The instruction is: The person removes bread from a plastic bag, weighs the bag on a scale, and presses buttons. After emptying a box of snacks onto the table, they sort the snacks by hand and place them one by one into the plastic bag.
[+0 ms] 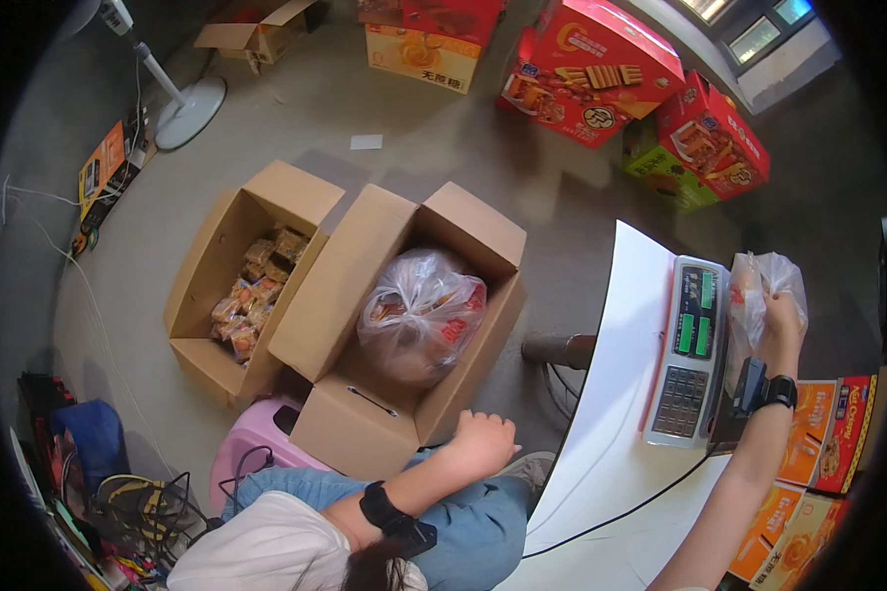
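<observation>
At the far right, my right hand grips a clear plastic bag over the far side of a digital weighing scale. The bag bears red print; its contents are hard to make out. The scale's green displays are lit. My left hand is held above my knee with fingers curled, beside the near corner of an open cardboard box, and nothing shows in it. Inside that box sits a knotted clear plastic bag filled with packaged items. A second open cardboard box, left of it, holds several small wrapped snacks.
The scale stands on a white table, with a black cable trailing across it. A pink plastic stool is under the boxes. Red snack cartons stand beyond, and orange cartons at right. A fan base and tangled cables lie left.
</observation>
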Demonstrator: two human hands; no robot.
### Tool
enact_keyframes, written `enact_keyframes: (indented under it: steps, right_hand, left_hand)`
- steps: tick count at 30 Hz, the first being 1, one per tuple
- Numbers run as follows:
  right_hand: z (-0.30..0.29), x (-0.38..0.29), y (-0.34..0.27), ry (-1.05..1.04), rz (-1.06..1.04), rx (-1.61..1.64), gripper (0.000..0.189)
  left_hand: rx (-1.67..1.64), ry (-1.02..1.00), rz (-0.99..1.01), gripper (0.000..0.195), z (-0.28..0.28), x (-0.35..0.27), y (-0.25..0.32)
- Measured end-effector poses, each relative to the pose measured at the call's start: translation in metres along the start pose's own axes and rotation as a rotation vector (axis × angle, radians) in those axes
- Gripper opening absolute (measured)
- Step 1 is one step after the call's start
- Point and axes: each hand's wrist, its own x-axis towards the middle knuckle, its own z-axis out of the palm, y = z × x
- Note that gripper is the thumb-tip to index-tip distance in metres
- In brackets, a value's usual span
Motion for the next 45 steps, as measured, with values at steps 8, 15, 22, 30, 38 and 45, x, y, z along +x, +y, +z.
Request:
enact_keyframes:
  steps: [8,15,22,30,38,45]
  right_hand:
    - [-0.040,-0.017,0.022,0.201,-0.274,-0.164,0.032]
    - [-0.142,-0.059,0.042,0.446,-0.411,0.289,0.030]
    - [-0.125,-0.199,-0.099,0.067,-0.287,0.937,0.024]
    - [0.086,-0.375,-0.254,-0.335,0.076,1.060,0.016]
    - [0.270,-0.462,-0.233,-0.402,0.744,1.658,0.010]
    - [0.290,-0.510,-0.239,-0.934,0.323,0.618,0.033]
  left_hand:
    - [-0.060,0.041,0.015,0.035,0.006,-0.004,0.008]
    - [-0.094,0.058,-0.009,0.034,0.007,-0.010,0.005]
    - [-0.147,0.019,0.025,0.036,-0.023,-0.034,-0.029]
    - [-0.104,0.037,-0.260,0.043,-0.060,-0.158,-0.207]
    - [-0.092,0.082,-0.649,0.040,-0.071,-0.279,-0.341]
    - [-0.406,0.010,-0.612,0.044,-0.055,-0.349,-0.470]
